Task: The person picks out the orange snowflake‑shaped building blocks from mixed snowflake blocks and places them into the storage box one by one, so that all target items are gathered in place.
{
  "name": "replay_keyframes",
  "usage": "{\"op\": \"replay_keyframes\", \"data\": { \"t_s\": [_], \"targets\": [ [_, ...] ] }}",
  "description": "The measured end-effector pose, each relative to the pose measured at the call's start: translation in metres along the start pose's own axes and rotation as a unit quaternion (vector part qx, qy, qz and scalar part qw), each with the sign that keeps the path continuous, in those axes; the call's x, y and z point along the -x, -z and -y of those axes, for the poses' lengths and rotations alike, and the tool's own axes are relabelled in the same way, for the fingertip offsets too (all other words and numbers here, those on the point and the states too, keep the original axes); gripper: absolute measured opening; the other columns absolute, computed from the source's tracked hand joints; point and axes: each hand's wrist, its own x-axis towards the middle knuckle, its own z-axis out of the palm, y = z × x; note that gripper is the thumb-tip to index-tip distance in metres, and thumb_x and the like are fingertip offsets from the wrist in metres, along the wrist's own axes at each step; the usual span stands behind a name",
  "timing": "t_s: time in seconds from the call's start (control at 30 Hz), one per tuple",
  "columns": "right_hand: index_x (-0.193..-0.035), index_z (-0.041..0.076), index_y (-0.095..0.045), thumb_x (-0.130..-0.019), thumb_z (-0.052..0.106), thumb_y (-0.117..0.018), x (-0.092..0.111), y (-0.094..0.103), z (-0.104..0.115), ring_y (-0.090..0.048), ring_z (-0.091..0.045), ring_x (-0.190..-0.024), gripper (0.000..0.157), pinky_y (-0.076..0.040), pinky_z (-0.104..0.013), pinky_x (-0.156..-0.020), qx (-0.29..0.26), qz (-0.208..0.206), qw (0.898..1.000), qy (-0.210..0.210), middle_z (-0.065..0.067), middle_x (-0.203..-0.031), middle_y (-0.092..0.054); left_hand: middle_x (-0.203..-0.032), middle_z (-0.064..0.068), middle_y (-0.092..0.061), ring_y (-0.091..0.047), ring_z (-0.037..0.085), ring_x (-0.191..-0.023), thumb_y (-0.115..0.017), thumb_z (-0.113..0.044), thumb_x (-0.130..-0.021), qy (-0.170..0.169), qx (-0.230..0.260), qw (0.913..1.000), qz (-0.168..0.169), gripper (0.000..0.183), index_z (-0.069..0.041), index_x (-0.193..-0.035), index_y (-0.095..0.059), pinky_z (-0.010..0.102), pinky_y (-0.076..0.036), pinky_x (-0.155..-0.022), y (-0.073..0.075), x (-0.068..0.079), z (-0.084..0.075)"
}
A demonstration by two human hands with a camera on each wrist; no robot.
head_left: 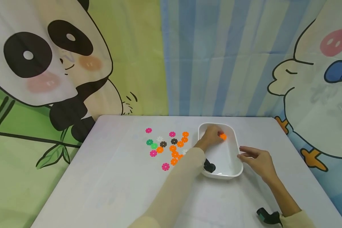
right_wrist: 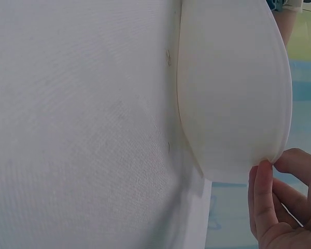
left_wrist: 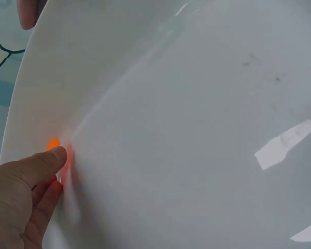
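Observation:
A white rectangular tray with a raised rim sits at the right of the table. Inside its far part, my left hand pinches an orange flower-shaped disc. In the left wrist view, the thumb and fingers hold this orange disc close to the tray wall. My right hand is at the tray's right side. In the right wrist view, its thumb and fingertips pinch the tray's rim from outside.
Left of the tray lie scattered flower-shaped discs: several orange, pink, black, green and white. A black wrist device overlaps the tray's left side; another is at the right wrist. A cartoon curtain hangs behind.

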Motion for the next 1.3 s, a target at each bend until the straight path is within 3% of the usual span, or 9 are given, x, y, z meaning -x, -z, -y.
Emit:
{"op": "replay_keyframes", "data": {
  "t_s": [0.3, 0.5, 0.7, 0.83, 1.0, 1.13, 1.3],
  "targets": [
    [-0.126, 0.007, -0.066, -0.087, 0.042, -0.072, 0.0, 0.0, -0.001, -0.064, -0.033, -0.105, 0.053, -0.053, -0.047, -0.086, 0.007, -0.004, 1.0, 0.007, -0.012, -0.104, -0.072, -0.098, 0.0, -0.067, -0.055, 0.01, -0.089, -0.082, -0.018, -0.08, -0.019, -0.084, 0.9962, 0.009, 0.03, -0.007, -0.107, -0.075, 0.012, -0.042, -0.079, -0.005, 0.0, -0.001],
    [-0.127, 0.006, -0.065, -0.087, 0.042, -0.071, 0.0, -0.002, 0.0, -0.062, -0.035, -0.108, 0.054, -0.051, -0.051, -0.089, 0.003, -0.002, 1.0, 0.004, -0.013, -0.105, -0.071, -0.104, 0.0, -0.067, -0.057, 0.009, -0.092, -0.081, -0.018, -0.081, 0.009, -0.063, 0.9979, 0.013, 0.034, -0.008, -0.112, -0.074, 0.013, -0.044, -0.084, -0.005, 0.001, 0.0],
    [-0.128, 0.007, -0.064, -0.087, 0.046, -0.07, 0.001, -0.001, 0.0, -0.063, -0.033, -0.106, 0.056, -0.053, -0.048, -0.087, 0.007, 0.001, 1.0, 0.005, -0.013, -0.11, -0.07, -0.103, 0.001, -0.067, -0.057, 0.009, -0.09, -0.08, -0.017, -0.082, 0.002, -0.045, 0.9987, 0.025, 0.034, -0.008, -0.114, -0.073, 0.013, -0.045, -0.082, 0.001, -0.001, 0.0],
    [-0.129, 0.008, -0.064, -0.087, 0.048, -0.07, 0.001, 0.0, 0.0, -0.063, -0.034, -0.107, 0.059, -0.053, -0.046, -0.086, 0.01, 0.003, 1.0, -0.002, -0.013, -0.111, -0.07, -0.1, -0.001, -0.067, -0.057, 0.008, -0.088, -0.08, -0.019, -0.082, -0.024, -0.043, 0.9982, 0.036, 0.035, -0.01, -0.115, -0.073, 0.011, -0.044, -0.076, 0.022, -0.005, -0.005],
    [-0.129, 0.007, -0.064, -0.087, 0.048, -0.07, 0.001, 0.0, 0.001, -0.062, -0.034, -0.108, 0.059, -0.054, -0.041, -0.085, 0.011, 0.007, 1.0, -0.002, -0.014, -0.113, -0.069, -0.108, 0.006, -0.067, -0.06, 0.012, -0.094, -0.077, -0.013, -0.084, -0.053, 0.018, 0.9981, 0.023, 0.035, -0.003, -0.117, -0.07, 0.011, -0.045, -0.079, 0.061, -0.003, -0.001],
    [-0.129, 0.006, -0.064, -0.088, 0.047, -0.069, 0.001, 0.001, 0.001, -0.062, -0.034, -0.107, 0.058, -0.055, -0.029, -0.08, 0.017, 0.009, 1.0, 0.001, -0.015, -0.113, -0.069, -0.112, 0.012, -0.066, -0.063, 0.016, -0.099, -0.075, -0.007, -0.086, -0.076, 0.064, 0.9951, -0.004, 0.032, 0.0, -0.116, -0.068, 0.013, -0.047, -0.083, 0.088, 0.003, 0.018],
    [-0.128, 0.005, -0.064, -0.088, 0.046, -0.069, 0.002, 0.0, 0.0, -0.062, -0.036, -0.107, 0.057, -0.056, -0.039, -0.081, 0.02, 0.008, 1.0, 0.011, -0.017, -0.113, -0.069, -0.114, 0.014, -0.065, -0.063, 0.017, -0.1, -0.072, -0.001, -0.086, -0.071, 0.075, 0.9944, -0.021, 0.029, 0.002, -0.114, -0.067, 0.015, -0.048, -0.086, 0.109, 0.02, 0.053]
  ]
}}
